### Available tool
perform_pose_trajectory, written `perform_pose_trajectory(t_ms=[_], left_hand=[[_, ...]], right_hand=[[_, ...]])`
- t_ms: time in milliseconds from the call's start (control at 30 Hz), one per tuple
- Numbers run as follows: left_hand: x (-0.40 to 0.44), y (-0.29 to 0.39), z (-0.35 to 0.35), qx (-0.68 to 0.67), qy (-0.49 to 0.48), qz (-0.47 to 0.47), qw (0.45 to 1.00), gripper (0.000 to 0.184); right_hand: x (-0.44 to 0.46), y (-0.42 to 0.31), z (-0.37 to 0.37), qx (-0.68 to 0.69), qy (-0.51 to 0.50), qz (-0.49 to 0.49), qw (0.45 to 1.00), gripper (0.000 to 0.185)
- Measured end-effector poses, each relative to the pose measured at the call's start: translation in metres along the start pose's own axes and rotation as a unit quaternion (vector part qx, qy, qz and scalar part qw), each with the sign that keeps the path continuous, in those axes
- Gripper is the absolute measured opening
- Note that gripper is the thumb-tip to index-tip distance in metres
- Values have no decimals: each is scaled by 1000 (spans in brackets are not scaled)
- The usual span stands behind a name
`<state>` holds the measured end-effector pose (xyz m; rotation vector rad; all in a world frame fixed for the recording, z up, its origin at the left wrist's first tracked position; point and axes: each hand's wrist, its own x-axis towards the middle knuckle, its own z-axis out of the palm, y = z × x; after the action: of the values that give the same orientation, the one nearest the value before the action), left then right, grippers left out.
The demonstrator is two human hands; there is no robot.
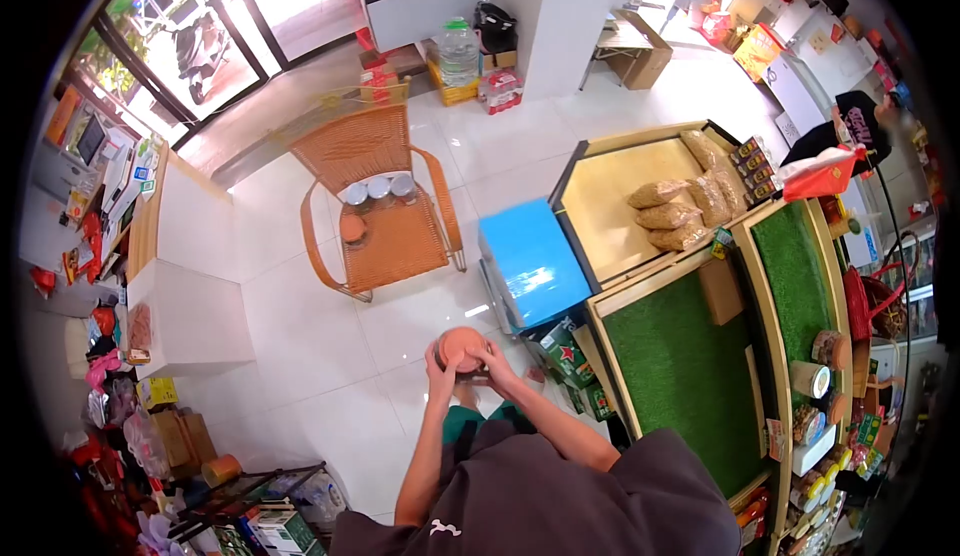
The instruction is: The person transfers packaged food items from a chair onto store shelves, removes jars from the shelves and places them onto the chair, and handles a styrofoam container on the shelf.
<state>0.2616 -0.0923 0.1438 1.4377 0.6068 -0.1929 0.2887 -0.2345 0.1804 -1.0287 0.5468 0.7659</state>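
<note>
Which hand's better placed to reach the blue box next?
Likely the right hand: it's nearer the blue box. Both hands hold the orange-lidded container, so the left hand would need to steady it.

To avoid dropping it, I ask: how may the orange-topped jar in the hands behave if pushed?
The jar would likely roll on its side, as its top is round. It seems stiff: the top looks undented between the left hand and right hand. Weight is unclear; its body is mostly hidden.

My left hand (436, 366) and right hand (492, 362) clasp a round, orange-topped container (461, 342); beyond them stands an orange-brown woven armchair (400, 249).
</note>
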Motion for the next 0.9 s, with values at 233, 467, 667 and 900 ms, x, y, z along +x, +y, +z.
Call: perform_pose_trajectory(t_ms=[233, 467, 667, 900], left_hand=[[10, 50, -58, -86, -5, -103, 991, 75], [87, 83, -74, -128, -75, -112, 983, 67], [173, 77, -77, -35, -92, -158, 982, 73], [269, 78, -92, -139, -56, -240, 959, 73]], right_hand=[[44, 0, 61, -84, -19, 0, 996, 78], [94, -28, 96, -75, 61, -84, 992, 86], [166, -37, 95, -12, 114, -79, 990, 84], [254, -75, 123, -24, 134, -90, 987, 89]])
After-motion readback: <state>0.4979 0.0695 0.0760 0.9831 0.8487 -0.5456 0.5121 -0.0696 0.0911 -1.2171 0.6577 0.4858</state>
